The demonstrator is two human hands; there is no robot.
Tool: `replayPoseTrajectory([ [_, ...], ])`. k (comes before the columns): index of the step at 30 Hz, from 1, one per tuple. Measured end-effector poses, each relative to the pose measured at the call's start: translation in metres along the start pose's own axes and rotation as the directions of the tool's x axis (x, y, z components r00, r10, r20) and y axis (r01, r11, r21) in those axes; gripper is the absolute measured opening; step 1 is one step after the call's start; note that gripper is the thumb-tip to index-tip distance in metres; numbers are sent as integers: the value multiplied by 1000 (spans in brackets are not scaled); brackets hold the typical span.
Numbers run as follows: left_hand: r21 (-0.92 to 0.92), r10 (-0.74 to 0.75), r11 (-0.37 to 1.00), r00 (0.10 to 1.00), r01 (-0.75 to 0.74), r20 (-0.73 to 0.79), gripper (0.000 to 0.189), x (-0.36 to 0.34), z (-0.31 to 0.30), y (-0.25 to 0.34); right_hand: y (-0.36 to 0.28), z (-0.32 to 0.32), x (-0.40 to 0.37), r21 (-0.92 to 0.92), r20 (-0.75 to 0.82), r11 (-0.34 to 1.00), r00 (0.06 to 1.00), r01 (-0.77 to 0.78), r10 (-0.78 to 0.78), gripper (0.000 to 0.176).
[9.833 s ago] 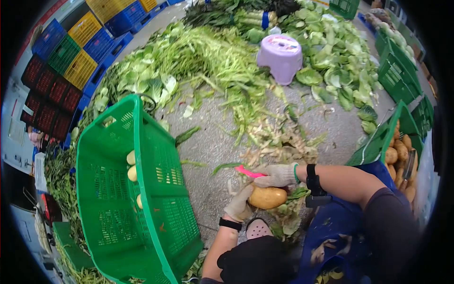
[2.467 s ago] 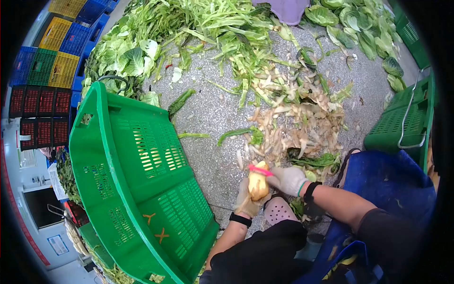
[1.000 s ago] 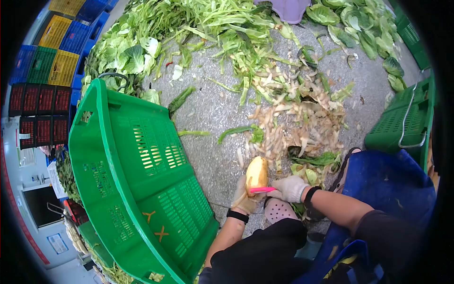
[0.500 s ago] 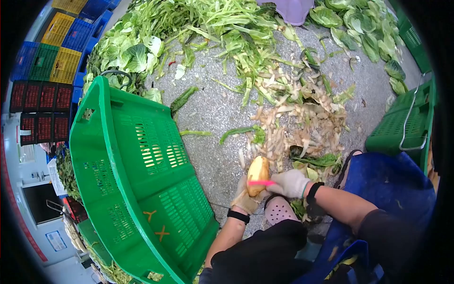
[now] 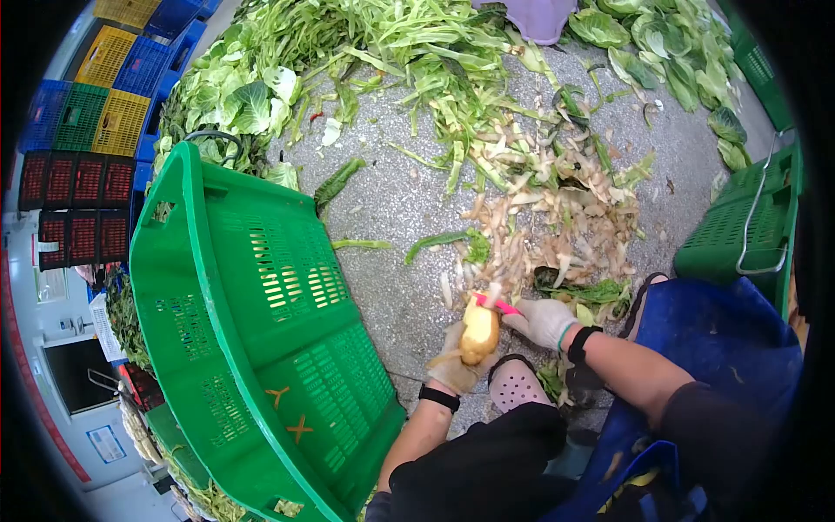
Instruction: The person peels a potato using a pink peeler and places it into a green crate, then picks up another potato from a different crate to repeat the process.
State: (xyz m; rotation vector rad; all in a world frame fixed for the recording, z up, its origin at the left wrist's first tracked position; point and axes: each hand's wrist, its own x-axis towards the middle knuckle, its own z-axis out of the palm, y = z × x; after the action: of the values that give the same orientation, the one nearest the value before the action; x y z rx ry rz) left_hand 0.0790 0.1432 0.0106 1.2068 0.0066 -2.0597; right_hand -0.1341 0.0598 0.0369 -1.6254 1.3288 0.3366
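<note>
Partly peeled potato (image 5: 479, 332) clamped in fingers of left hand (image 5: 454, 371); pink peeler (image 5: 499, 304) gripped in fingers of right hand (image 5: 548, 324); peelings (image 5: 565, 233) strewn beyond fingertips.

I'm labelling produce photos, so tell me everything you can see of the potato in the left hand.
The potato is oblong and partly peeled: pale yellow flesh shows on its upper face, with brown skin along the right side and near end. It points away from the person, right of the green crate. The gloved left hand grips its near end; the pink peeler, in the gloved right hand, is at its far end, apparently touching. Its underside is hidden.
</note>
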Motion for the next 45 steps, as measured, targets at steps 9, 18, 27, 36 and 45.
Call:
replayPoseTrajectory([
  [9,75,-12,997,1000,11,13,51,19,-53,-27,14,-1,9,103,-55,994,998,-20,26,46],
  [18,-80,-236,971,954,224,-184,45,3,4,8,18,-6,10,-28,-48,1000,999,-6,5,49],
  [27,7,-232,970,929,245,-287,41,-11,30,20,15,-7,6,87,-5,996,999,-36,36,44],
  [36,-49,-217,976,956,212,-197,43,-4,16,15,14,31,-25,110,-166,980,976,164,-145,42],
  [45,-127,-299,947,954,294,-29,40,16,1,27,-11,24,-27,-30,6,962,963,270,-270,45],
])
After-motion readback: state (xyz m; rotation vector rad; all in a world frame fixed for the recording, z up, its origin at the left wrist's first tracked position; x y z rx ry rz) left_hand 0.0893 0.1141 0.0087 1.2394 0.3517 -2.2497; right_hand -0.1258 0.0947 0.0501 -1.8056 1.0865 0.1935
